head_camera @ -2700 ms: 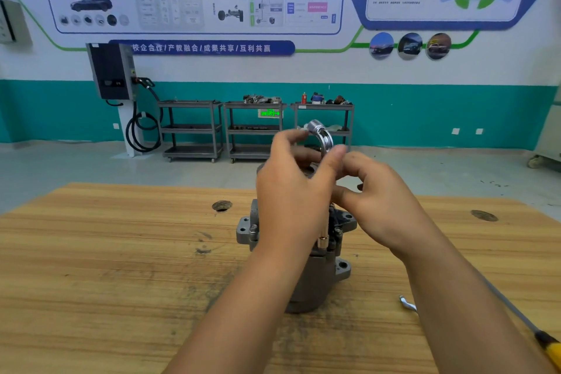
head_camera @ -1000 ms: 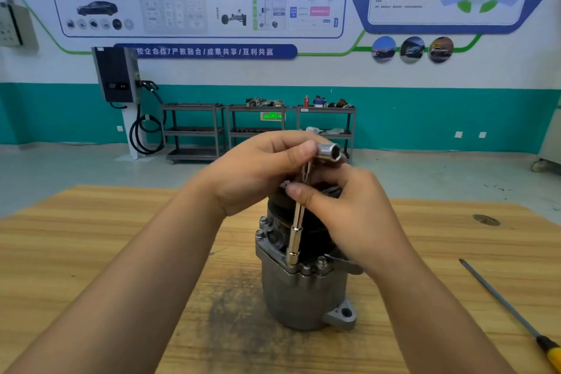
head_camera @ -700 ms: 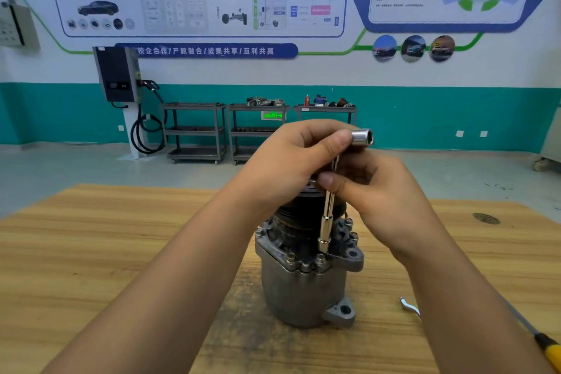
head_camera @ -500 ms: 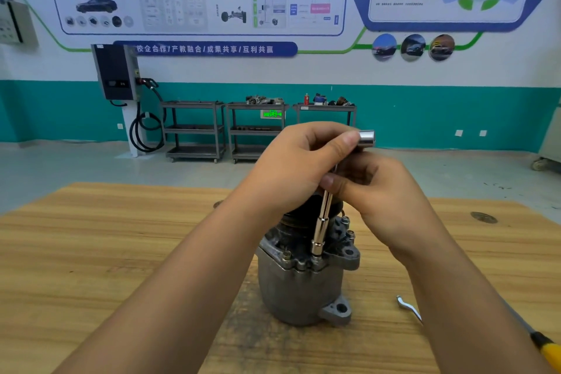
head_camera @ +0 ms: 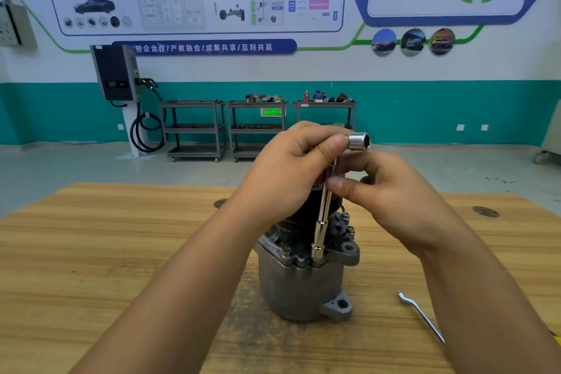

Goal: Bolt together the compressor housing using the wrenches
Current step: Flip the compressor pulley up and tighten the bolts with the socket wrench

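Tightening at near flange of compressor housing: left hand grips socket wrench bend, right hand pinches its shaft. Flange bolts inserted; tightness unknown.

- One compressor housing, one bench
- One socket wrench, one slim tool
- Two hands: left hand, right hand
- Three shelf carts, one wall charger
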`<state>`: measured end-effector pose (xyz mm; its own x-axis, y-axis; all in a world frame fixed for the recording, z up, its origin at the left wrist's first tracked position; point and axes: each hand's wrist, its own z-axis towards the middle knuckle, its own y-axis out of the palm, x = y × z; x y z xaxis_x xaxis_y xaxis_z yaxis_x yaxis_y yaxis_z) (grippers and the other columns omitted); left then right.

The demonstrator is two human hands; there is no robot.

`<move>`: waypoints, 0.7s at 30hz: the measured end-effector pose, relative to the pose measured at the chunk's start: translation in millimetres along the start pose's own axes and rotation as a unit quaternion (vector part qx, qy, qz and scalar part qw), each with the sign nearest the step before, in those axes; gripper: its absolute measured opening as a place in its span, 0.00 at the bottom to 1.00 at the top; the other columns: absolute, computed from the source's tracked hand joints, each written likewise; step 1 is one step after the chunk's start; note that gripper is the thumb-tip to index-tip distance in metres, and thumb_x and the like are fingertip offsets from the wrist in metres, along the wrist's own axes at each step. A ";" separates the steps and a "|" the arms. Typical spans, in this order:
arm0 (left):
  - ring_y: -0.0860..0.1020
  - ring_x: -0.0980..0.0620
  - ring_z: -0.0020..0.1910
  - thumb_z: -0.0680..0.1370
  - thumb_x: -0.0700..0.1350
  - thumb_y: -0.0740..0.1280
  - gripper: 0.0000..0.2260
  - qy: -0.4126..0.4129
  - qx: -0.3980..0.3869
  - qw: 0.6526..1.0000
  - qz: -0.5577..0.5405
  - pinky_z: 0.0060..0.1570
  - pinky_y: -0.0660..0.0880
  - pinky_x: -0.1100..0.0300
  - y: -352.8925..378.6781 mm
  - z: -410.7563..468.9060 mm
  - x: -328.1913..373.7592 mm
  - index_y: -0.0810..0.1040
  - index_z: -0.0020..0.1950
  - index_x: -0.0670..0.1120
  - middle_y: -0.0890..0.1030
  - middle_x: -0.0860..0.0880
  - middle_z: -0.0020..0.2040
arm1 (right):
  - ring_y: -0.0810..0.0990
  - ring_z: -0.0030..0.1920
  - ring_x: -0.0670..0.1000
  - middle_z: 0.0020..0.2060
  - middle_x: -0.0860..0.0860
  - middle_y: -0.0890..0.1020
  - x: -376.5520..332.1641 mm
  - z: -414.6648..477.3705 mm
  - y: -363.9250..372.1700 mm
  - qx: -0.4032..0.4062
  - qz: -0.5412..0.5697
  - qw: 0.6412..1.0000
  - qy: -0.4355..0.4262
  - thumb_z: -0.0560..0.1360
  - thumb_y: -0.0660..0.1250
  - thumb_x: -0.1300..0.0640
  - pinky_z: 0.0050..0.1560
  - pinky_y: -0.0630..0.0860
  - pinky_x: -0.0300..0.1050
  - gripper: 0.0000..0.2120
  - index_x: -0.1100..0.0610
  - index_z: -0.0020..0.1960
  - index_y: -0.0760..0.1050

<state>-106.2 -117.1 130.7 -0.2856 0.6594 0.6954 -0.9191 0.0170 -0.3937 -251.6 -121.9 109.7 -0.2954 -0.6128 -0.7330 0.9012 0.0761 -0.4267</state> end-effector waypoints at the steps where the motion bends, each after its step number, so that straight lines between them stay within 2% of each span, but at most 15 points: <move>1: 0.76 0.55 0.57 0.80 0.44 0.60 0.10 0.006 -0.011 1.000 0.004 0.62 0.71 0.52 -1.3 -0.2 0.6 0.79 0.55 0.53 0.79 0.50 0.55 | 0.76 0.39 0.33 0.42 0.40 0.82 1.1 0.0 -0.1 0.006 -0.003 1.000 0.000 0.73 0.69 0.60 0.39 0.67 0.26 0.08 0.46 0.45 0.79; 4: 0.75 0.58 0.58 0.81 0.44 0.60 0.11 0.035 -0.006 0.999 0.008 0.61 0.71 0.58 -6.0 -5.6 -1.5 0.78 0.59 0.50 0.79 0.52 0.57 | 0.75 0.40 0.36 0.43 0.44 0.80 2.6 1.1 1.0 0.037 -0.047 0.998 -0.009 0.71 0.71 0.58 0.38 0.66 0.30 0.05 0.52 0.47 0.80; 7: 0.78 0.59 0.52 0.76 0.47 0.64 0.11 0.055 0.036 0.998 -0.014 0.52 0.76 0.61 -3.4 -15.2 -6.1 0.76 0.58 0.55 0.79 0.58 0.51 | 0.73 0.40 0.41 0.42 0.49 0.78 1.6 1.4 1.2 0.073 -0.070 0.995 -0.013 0.68 0.73 0.53 0.38 0.64 0.34 0.09 0.58 0.43 0.79; 10: 0.80 0.60 0.43 0.73 0.48 0.70 0.08 0.059 0.128 0.989 -0.045 0.41 0.76 0.66 2.9 -17.2 -7.7 0.78 0.51 0.54 0.81 0.59 0.41 | 0.73 0.40 0.41 0.40 0.47 0.76 -3.5 0.9 13.2 0.080 -0.073 0.994 -0.024 0.65 0.72 0.50 0.37 0.64 0.31 0.11 0.55 0.38 0.75; 13: 0.81 0.59 0.36 0.75 0.45 0.68 0.05 0.006 0.188 0.968 -0.167 0.36 0.76 0.67 6.5 -13.5 -7.3 0.78 0.51 0.51 0.83 0.53 0.36 | 0.72 0.42 0.39 0.38 0.44 0.75 -5.0 1.2 20.8 0.093 -0.092 0.991 -0.022 0.66 0.73 0.49 0.38 0.64 0.29 0.12 0.50 0.34 0.70; 16: 0.83 0.56 0.35 0.76 0.46 0.66 0.08 -0.029 0.191 0.962 -0.192 0.35 0.78 0.63 6.4 -11.9 -7.2 0.73 0.54 0.49 0.84 0.51 0.35 | 0.74 0.45 0.37 0.42 0.42 0.78 -4.9 1.9 12.3 0.027 -0.060 0.998 -0.005 0.71 0.70 0.52 0.39 0.65 0.29 0.03 0.48 0.41 0.77; 19: 0.84 0.52 0.37 0.77 0.47 0.65 0.05 -0.053 0.183 0.961 -0.199 0.40 0.80 0.58 4.5 -9.6 -6.9 0.72 0.52 0.50 0.85 0.49 0.37 | 0.73 0.54 0.31 0.50 0.39 0.79 -0.9 1.9 7.7 -0.033 -0.024 0.999 -0.002 0.74 0.68 0.59 0.47 0.67 0.25 0.07 0.50 0.49 0.81; 21: 0.84 0.51 0.37 0.78 0.48 0.63 0.04 -0.067 0.166 0.960 -0.214 0.38 0.80 0.59 5.3 -7.6 -6.9 0.72 0.52 0.51 0.85 0.48 0.38 | 0.72 0.55 0.28 0.53 0.39 0.79 -0.6 2.0 9.7 -0.038 0.004 0.999 0.004 0.74 0.68 0.63 0.52 0.67 0.24 0.08 0.55 0.49 0.82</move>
<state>-107.1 -115.8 119.3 0.1265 0.5418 0.8310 -0.9894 0.0093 0.1446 -242.0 -122.5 107.1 -0.2907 -0.6055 -0.7409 0.8772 0.1405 -0.4590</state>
